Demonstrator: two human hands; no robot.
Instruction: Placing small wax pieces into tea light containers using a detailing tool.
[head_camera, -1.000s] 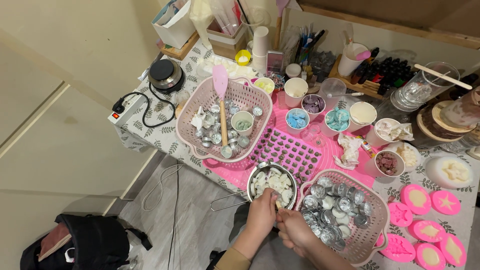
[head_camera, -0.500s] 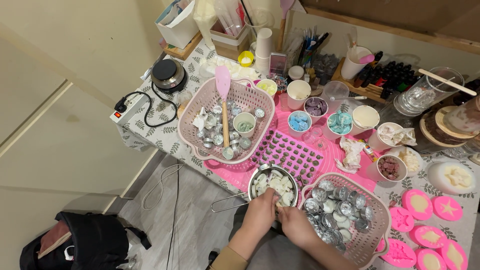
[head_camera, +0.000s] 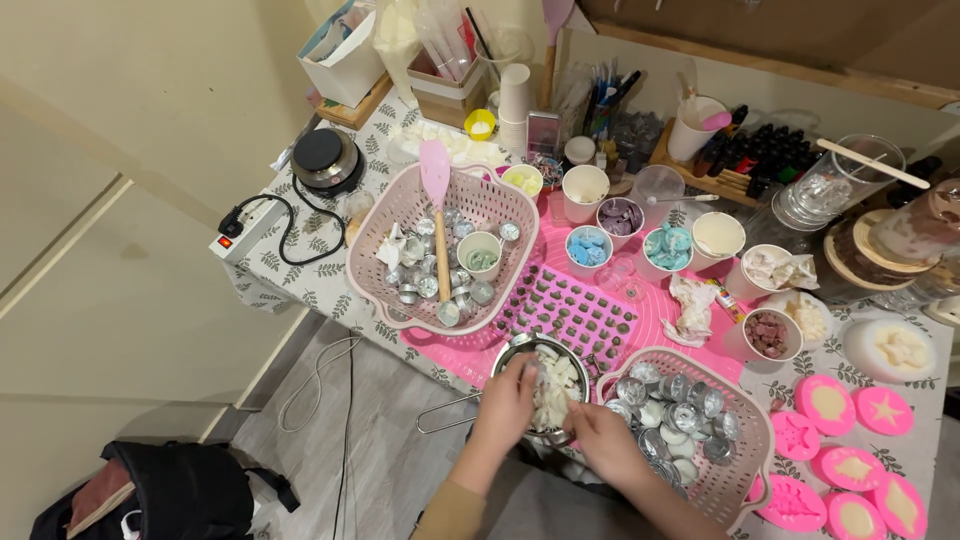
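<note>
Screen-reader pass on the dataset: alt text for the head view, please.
Seen from above, a person's left hand reaches into a small metal pot of white wax pieces, while the right hand rests at the near pink basket of metal tealight cups. Behind them, a crowded craft table holds a second pink basket, cups of coloured wax and pink moulds.

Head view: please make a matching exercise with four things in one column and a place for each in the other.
1. left hand
2. pink spatula
3. hot plate
4. black bag

a. on the floor
b. over the metal pot of white pieces
c. in the far pink basket
d. table's left end, beside the power strip

Pairs: 1-b, 2-c, 3-d, 4-a
</note>
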